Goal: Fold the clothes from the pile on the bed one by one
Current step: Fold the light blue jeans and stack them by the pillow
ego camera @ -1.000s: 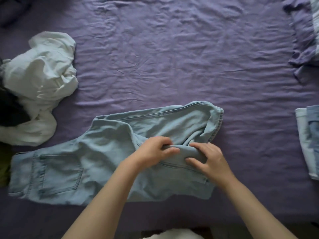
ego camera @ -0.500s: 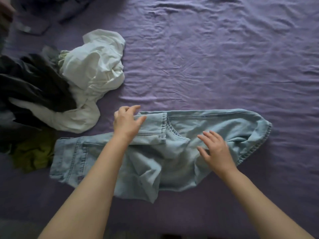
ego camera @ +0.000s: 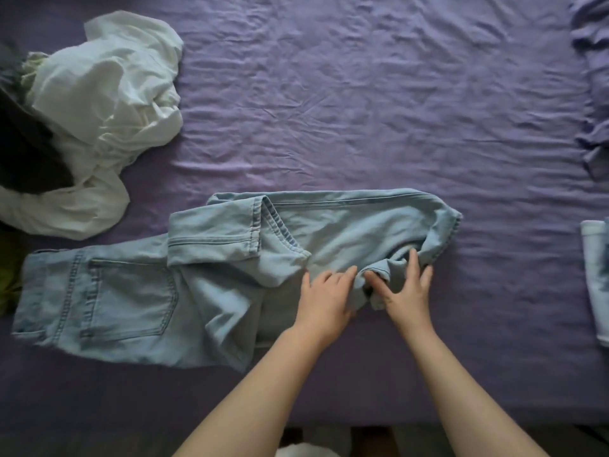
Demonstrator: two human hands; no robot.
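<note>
- My left hand (ego camera: 324, 296) lies flat on the light-blue jeans (ego camera: 211, 268) spread across the purple bed (ego camera: 362, 110); fingers straight
- My right hand (ego camera: 407, 291) pinches a bunched fold beside it

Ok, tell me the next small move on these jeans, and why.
Probably pull the bunched leg end straight out to the right and flatten it. Both hands, left hand and right hand, meet on a crumpled fold of the jeans, so the leg lies rumpled, while the waist end already lies flat on the bed sheet.
</note>
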